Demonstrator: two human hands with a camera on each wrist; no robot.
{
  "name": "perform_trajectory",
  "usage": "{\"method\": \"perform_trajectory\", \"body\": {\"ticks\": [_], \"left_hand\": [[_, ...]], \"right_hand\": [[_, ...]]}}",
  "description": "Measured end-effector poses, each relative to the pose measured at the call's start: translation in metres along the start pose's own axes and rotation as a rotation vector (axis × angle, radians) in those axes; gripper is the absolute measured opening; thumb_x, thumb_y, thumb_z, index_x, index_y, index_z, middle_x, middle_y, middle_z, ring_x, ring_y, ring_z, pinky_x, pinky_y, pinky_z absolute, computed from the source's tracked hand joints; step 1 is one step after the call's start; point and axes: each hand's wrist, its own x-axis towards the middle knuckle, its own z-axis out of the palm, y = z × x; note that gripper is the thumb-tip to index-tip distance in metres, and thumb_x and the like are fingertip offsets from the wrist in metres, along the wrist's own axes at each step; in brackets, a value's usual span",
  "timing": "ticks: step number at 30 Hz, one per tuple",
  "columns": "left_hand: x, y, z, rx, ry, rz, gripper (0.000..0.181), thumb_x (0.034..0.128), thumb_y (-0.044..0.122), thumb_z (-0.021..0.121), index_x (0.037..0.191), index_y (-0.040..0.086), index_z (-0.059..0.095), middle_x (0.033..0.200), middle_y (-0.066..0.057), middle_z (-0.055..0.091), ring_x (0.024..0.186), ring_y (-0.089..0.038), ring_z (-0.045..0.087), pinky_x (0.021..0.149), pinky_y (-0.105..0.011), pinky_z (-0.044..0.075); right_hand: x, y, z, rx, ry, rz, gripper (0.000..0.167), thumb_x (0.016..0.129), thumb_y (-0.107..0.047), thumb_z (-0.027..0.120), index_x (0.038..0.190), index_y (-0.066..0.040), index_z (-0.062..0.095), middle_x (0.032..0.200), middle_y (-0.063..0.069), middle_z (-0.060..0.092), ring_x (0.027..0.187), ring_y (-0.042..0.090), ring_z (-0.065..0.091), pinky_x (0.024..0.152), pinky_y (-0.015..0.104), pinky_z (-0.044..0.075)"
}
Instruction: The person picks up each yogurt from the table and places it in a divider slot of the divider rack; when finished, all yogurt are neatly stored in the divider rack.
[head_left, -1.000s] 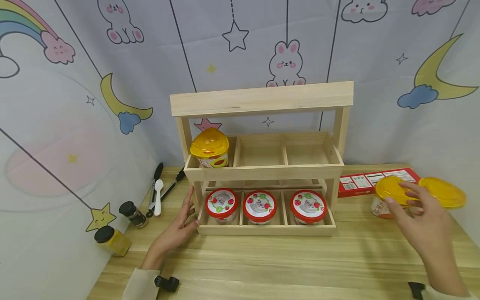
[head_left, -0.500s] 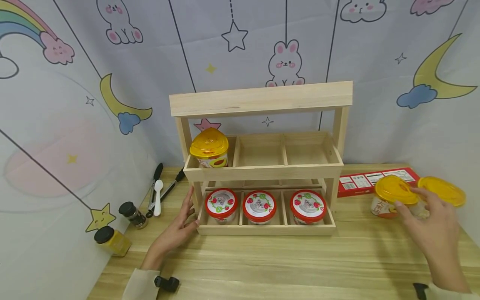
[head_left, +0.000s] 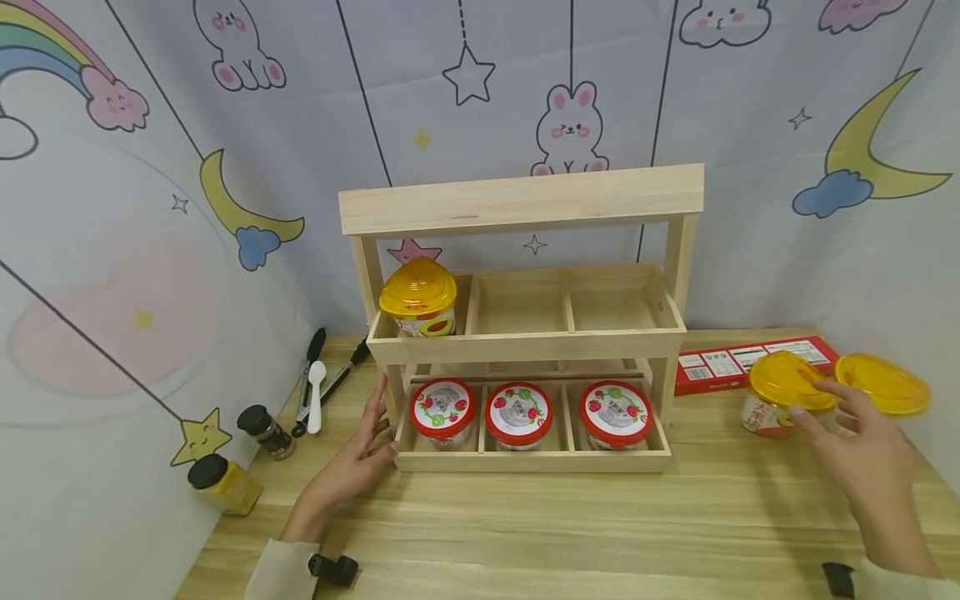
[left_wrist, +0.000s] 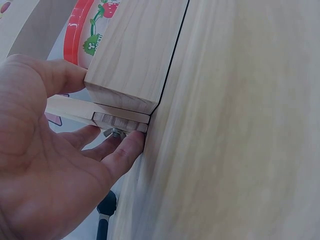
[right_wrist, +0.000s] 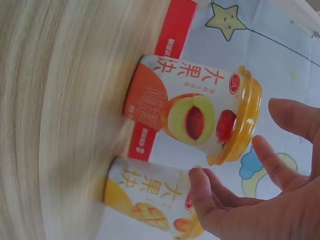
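Note:
My left hand (head_left: 348, 462) holds the lower left corner of a wooden two-tier rack (head_left: 528, 346). In the left wrist view, the thumb presses the tray end while curled fingers (left_wrist: 125, 152) touch the post beside a wing nut. At the right, my right hand (head_left: 870, 450) hovers with relaxed, parted fingers by a yellow-lidded yogurt cup (right_wrist: 192, 110) with a peach picture. A second yellow-lidded cup (right_wrist: 145, 195) stands beside it, its lid near a fingertip; contact is unclear. Three red-lidded cups, one the middle cup (head_left: 519, 415), fill the lower tier; a yellow-lidded cup (head_left: 420, 296) sits upper left.
A long red box (head_left: 723, 367) lies behind the cups at right. On the left are tongs (head_left: 306, 387), a white spoon (head_left: 316, 396), a black-capped spice jar (head_left: 266, 431) and a yellow jar (head_left: 228, 485). A patterned cloth (head_left: 465, 142) hangs behind and at the sides.
My right hand has drawn slightly right and back from over the nearer cup's lid, uncovering more of it. The left hand stays on the rack; the cups have not moved visibly.

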Motion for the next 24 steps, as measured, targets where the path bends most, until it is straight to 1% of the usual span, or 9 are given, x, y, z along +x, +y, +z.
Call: {"method": "perform_trajectory", "body": {"ticks": [3,6,10,12,15,16,19,21,24], "left_hand": [[0.000,0.000,0.000,0.002,0.003,-0.001,0.100,0.1092,0.004,0.055,0.172,0.038,-0.014,0.180,-0.024,-0.016,0.155,-0.070,0.018,0.113,-0.080,0.040],[0.000,0.001,-0.001,0.003,0.004,-0.001,0.100,0.1089,0.003,0.055,0.172,0.038,-0.014,0.180,-0.023,-0.016,0.155,-0.070,0.018,0.114,-0.079,0.040],[0.000,0.002,0.000,0.011,0.005,-0.002,0.100,0.1089,0.003,0.055,0.172,0.038,-0.014,0.180,-0.024,-0.015,0.155,-0.070,0.018,0.113,-0.078,0.041],[0.000,0.002,0.000,0.013,0.004,-0.004,0.100,0.1090,0.004,0.055,0.172,0.038,-0.014,0.180,-0.024,-0.015,0.155,-0.070,0.017,0.113,-0.078,0.041],[0.000,0.003,0.000,0.020,0.006,-0.004,0.100,0.1091,0.005,0.055,0.172,0.038,-0.014,0.180,-0.024,-0.015,0.156,-0.070,0.017,0.114,-0.078,0.041],[0.000,0.003,0.000,0.021,0.006,-0.003,0.100,0.1091,0.005,0.056,0.172,0.038,-0.014,0.180,-0.025,-0.015,0.156,-0.069,0.017,0.114,-0.078,0.041],[0.000,0.003,0.000,0.022,0.005,0.001,0.099,0.1092,0.005,0.056,0.172,0.037,-0.014,0.180,-0.025,-0.015,0.156,-0.069,0.016,0.114,-0.079,0.040],[-0.001,0.003,0.000,0.020,0.006,0.003,0.099,0.1091,0.005,0.055,0.172,0.037,-0.014,0.179,-0.025,-0.015,0.156,-0.069,0.016,0.114,-0.080,0.039],[-0.001,0.001,0.001,0.019,0.008,0.006,0.101,0.1084,0.003,0.056,0.172,0.037,-0.014,0.180,-0.024,-0.016,0.157,-0.068,0.015,0.117,-0.080,0.035]], "right_hand": [[0.002,0.001,-0.001,0.038,-0.026,0.026,0.072,0.108,-0.046,0.058,0.165,-0.007,0.038,0.162,0.042,0.037,0.141,0.067,0.046,0.106,0.078,0.041],[0.004,0.003,-0.002,0.077,-0.043,0.047,0.074,0.107,-0.049,0.060,0.165,-0.009,0.039,0.164,0.042,0.036,0.141,0.065,0.047,0.088,0.046,0.057],[0.007,0.006,0.001,0.168,-0.052,0.070,0.068,0.106,-0.048,0.063,0.164,-0.016,0.046,0.164,0.040,0.038,0.130,0.048,0.059,0.063,0.007,0.042],[0.008,0.008,0.003,0.222,-0.056,0.072,0.063,0.106,-0.045,0.065,0.162,-0.021,0.050,0.162,0.039,0.043,0.113,0.023,0.066,0.063,0.003,0.046],[0.009,0.013,0.006,0.292,-0.065,0.064,0.058,0.104,-0.042,0.069,0.159,-0.026,0.055,0.132,0.007,0.074,0.092,-0.011,0.052,0.068,0.004,0.051],[0.009,0.014,0.006,0.301,-0.067,0.064,0.058,0.104,-0.042,0.069,0.159,-0.027,0.055,0.130,0.008,0.074,0.089,-0.017,0.046,0.068,0.004,0.051],[0.009,0.016,0.007,0.324,-0.058,0.063,0.055,0.104,-0.041,0.069,0.156,-0.028,0.058,0.095,-0.032,0.063,0.084,-0.020,0.049,0.068,0.006,0.052],[0.010,0.017,0.010,0.327,-0.039,0.055,0.052,0.105,-0.040,0.068,0.154,-0.027,0.060,0.090,-0.034,0.064,0.081,-0.021,0.049,0.066,0.006,0.051],[0.008,0.018,0.016,0.304,0.007,0.011,0.052,0.105,-0.038,0.068,0.153,-0.019,0.061,0.107,-0.014,0.075,0.080,-0.025,0.049,0.067,0.003,0.048]]}}
